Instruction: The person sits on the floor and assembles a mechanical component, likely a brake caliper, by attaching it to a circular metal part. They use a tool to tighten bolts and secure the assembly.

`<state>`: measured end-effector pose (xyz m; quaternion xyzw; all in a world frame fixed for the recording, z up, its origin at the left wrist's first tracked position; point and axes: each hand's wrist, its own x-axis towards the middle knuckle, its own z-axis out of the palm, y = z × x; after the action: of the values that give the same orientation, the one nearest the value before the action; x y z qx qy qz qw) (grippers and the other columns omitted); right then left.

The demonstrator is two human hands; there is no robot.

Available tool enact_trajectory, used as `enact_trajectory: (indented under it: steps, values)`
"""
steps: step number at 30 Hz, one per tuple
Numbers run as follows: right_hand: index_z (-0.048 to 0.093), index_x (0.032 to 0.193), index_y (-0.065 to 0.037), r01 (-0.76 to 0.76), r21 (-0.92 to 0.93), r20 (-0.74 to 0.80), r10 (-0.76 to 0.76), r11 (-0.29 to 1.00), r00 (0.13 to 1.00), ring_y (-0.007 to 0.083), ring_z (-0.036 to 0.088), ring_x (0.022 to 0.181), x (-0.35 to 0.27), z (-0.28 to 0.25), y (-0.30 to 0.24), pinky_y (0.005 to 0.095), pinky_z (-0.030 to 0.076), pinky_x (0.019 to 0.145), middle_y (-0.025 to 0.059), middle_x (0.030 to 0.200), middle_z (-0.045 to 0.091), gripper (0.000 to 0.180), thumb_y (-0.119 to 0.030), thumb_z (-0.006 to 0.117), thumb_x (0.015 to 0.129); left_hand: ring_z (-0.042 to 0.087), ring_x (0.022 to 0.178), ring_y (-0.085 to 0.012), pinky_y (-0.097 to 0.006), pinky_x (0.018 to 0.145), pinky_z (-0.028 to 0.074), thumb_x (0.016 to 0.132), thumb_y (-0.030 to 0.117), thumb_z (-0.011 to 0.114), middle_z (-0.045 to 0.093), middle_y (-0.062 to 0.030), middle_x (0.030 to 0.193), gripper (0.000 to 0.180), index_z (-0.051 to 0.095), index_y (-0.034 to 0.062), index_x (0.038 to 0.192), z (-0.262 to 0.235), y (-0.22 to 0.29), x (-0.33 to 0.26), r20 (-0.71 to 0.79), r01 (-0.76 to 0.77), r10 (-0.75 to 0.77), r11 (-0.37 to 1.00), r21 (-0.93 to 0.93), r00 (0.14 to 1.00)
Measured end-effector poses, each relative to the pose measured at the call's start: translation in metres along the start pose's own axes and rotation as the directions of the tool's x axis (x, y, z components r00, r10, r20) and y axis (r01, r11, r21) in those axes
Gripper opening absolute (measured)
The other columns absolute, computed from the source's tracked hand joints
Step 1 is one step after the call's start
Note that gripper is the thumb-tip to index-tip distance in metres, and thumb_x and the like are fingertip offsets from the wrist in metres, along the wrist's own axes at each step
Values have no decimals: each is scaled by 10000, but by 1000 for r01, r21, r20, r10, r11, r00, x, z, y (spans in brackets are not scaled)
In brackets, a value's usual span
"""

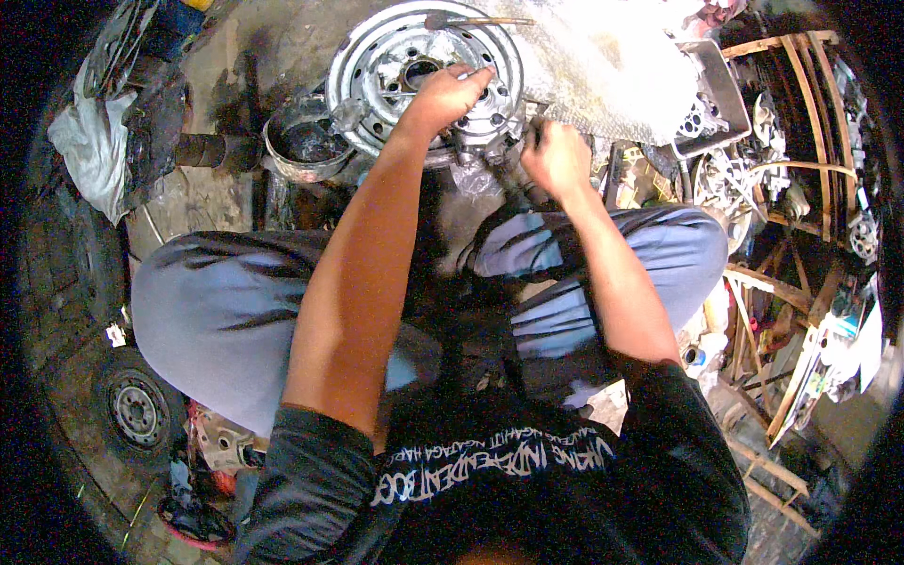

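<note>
A: Wheel rim (377,56) — silver painted metal, dull sheen. Bowl (303,155)?
B: Metal, grimy and matt. Floor (202,202): rough, stained concrete. Chair frame (800,104): bare bent wood.

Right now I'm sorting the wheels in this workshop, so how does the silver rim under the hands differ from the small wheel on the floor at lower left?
The silver wheel rim is bright, bare metal with no tyre; the small wheel is dark and dull, with a tyre on it. The rim looks larger in the picture. The left hand rests on the rim; nothing touches the small wheel. Both lie flat and have a ring of holes around the hub.
</note>
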<state>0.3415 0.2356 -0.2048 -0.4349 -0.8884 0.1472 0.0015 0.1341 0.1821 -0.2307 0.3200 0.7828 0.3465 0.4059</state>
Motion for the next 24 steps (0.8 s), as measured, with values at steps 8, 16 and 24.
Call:
enact_trajectory:
  steps: [8, 16, 24]
  values:
    - [731, 871, 6, -7, 109, -52, 12, 994, 999, 469, 702, 816, -4, 2, 6, 549, 565, 781, 307, 821, 687, 265, -240, 635, 841, 533, 1326, -406, -404, 1125, 396, 863, 660, 588, 577, -290, 1373, 836, 592, -11, 1363, 2, -4, -1, -52, -26, 27, 999, 18, 998]
    - [747, 953, -57, 0, 146, -144, 21, 989, 989, 455, 686, 757, -5, 23, 20, 555, 543, 733, 283, 781, 669, 197, -203, 630, 891, 537, 1328, -390, -392, 1125, 394, 857, 664, 598, 578, -287, 1376, 847, 587, -7, 1372, 2, 0, -2, -57, -19, 19, 1000, 0, 998]
    - [732, 920, -60, 4, 140, -200, 24, 990, 979, 456, 685, 749, -7, 15, 13, 543, 550, 729, 265, 766, 678, 173, -204, 637, 901, 545, 1316, -398, -394, 1115, 402, 865, 631, 597, 590, -289, 1359, 821, 585, -18, 1368, 1, 7, -8, -57, 2, -2, 1000, 11, 998]
